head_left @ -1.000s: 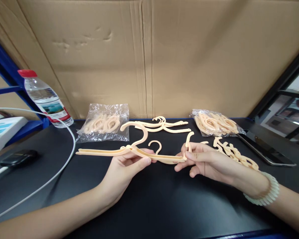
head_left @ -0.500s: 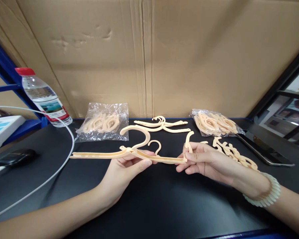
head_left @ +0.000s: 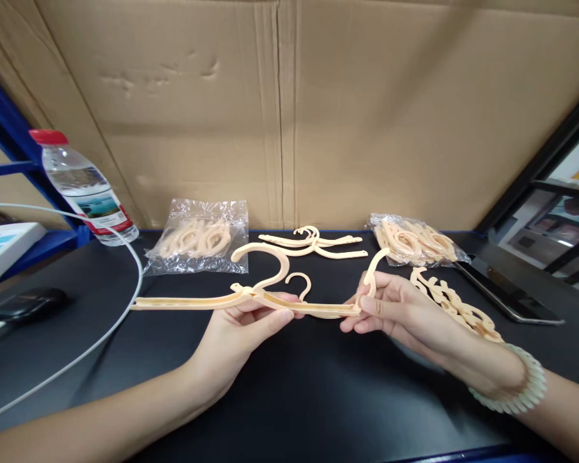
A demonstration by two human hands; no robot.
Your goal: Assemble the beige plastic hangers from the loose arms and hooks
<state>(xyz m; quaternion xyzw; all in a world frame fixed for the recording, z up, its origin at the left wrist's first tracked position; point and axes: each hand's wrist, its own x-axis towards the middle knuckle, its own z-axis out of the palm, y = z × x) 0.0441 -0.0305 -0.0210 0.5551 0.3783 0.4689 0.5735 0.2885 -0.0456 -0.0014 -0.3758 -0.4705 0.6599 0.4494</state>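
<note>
A cream plastic hanger [head_left: 188, 302] with a large hook is raised above the black table, its two arms spread. My left hand [head_left: 248, 331] grips it just right of the centre, thumb in front. My right hand [head_left: 390, 312] pinches a small curved cream piece [head_left: 377, 265] at the tip of the hanger's right arm. Whether the piece is joined to the arm I cannot tell. Behind the held hanger, another hanger [head_left: 300, 283] is partly hidden. Farther back lie several hangers [head_left: 313, 244] in a stack.
Two clear bags of cream parts [head_left: 197, 238] [head_left: 410, 239] stand by the cardboard wall. Loose hooked parts [head_left: 456, 302] and a dark phone [head_left: 511, 292] lie at the right. On the left are a water bottle [head_left: 91, 193], a white cable [head_left: 137, 257] and a black device [head_left: 26, 305].
The small curved piece in my right hand has tilted, its upper end swinging right. My left hand keeps its hold on the hanger.
</note>
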